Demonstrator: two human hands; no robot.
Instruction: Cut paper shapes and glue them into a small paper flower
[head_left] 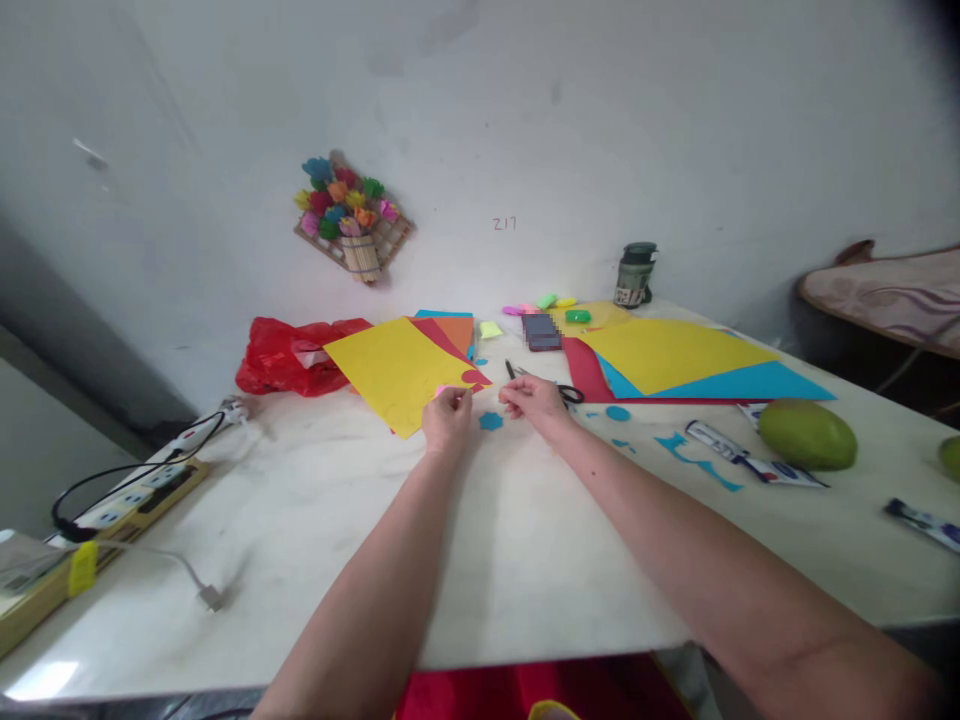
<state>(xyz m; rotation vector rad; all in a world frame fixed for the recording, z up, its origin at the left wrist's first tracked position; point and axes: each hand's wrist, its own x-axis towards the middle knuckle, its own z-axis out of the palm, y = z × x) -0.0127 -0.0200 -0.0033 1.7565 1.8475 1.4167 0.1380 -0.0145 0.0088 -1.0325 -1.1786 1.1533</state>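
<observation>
My left hand (pixel 448 420) is closed at the lower right edge of a yellow sheet (pixel 397 375), with a bit of pink showing by its fingers. My right hand (pixel 531 402) is pinched, and a small orange-pink piece seems to show at its fingertips. Between the hands a blue flower-shaped cutout (pixel 491 421) lies on the table. Just above it are red cut shapes (pixel 474 378) at the corner of red paper. Scissors (pixel 570 393) with black handles lie partly behind my right hand. A blue circle (pixel 618 413) rests to the right.
Yellow paper (pixel 675 350) overlaps blue and red sheets at the right. Glue tubes (pixel 716 441) and a green fruit (pixel 806 435) lie in front. A red plastic bag (pixel 289 360) sits back left, near a power strip (pixel 127 505). A dark bottle (pixel 634 275) stands by the wall.
</observation>
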